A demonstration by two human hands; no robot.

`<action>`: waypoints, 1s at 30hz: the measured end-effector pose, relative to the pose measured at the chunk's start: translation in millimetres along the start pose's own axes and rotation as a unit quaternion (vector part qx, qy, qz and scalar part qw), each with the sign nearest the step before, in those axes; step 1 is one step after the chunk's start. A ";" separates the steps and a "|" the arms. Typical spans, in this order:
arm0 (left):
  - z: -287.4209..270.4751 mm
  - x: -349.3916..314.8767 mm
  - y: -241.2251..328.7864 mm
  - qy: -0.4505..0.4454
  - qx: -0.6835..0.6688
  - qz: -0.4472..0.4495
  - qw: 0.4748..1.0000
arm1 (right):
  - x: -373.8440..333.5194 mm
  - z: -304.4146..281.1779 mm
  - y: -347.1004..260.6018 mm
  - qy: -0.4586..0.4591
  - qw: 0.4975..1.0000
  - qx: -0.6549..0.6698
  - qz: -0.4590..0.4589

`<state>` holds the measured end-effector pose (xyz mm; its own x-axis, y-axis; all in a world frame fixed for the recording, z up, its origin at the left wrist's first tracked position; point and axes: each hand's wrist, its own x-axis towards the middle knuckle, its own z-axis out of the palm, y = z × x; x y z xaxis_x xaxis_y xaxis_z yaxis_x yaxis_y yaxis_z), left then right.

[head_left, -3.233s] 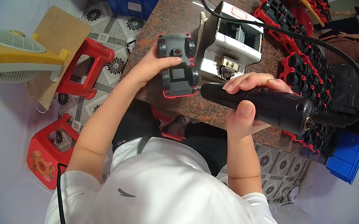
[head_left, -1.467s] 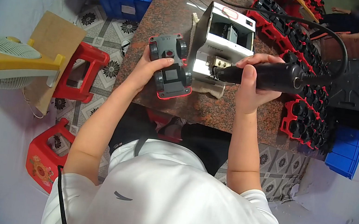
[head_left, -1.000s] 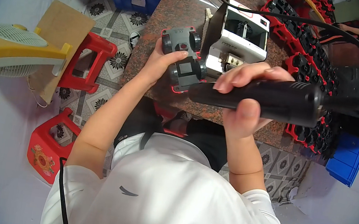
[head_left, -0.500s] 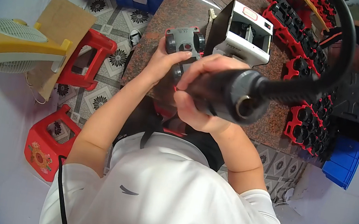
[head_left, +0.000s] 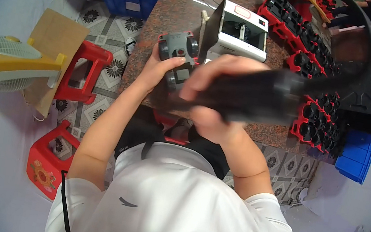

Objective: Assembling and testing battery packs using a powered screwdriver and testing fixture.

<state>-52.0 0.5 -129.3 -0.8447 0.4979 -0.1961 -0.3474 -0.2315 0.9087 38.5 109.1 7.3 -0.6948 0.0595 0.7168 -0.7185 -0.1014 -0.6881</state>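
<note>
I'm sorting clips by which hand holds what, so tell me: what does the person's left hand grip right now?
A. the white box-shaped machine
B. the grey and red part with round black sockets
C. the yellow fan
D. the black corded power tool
B: the left hand wraps the edge of the grey and red part on the table, while the right hand holds the blurred black tool.

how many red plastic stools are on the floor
2: one red stool beside the table's left edge, next to the yellow fan; another nearer, by the person's left elbow. Others may be hidden.
</note>
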 end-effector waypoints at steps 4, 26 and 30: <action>-7.0 1.3 -3.7 0.003 0.005 -0.024 1.000 | 9.9 -28.0 -18.6 0.156 0.986 -0.046 -0.032; -7.1 -18.1 -1.7 -0.029 0.049 -0.083 0.995 | -4.9 -84.0 1.2 0.188 0.945 -0.266 0.022; -10.2 -15.8 -5.1 -0.043 0.042 -0.085 0.995 | -12.1 -83.1 9.4 0.199 0.940 -0.279 -0.005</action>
<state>-41.1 -14.7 -134.7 -0.7374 0.5941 -0.3214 -0.4448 -0.0691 0.8930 37.5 189.9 -17.2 -0.5647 0.4356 0.7010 -0.5534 0.4302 -0.7132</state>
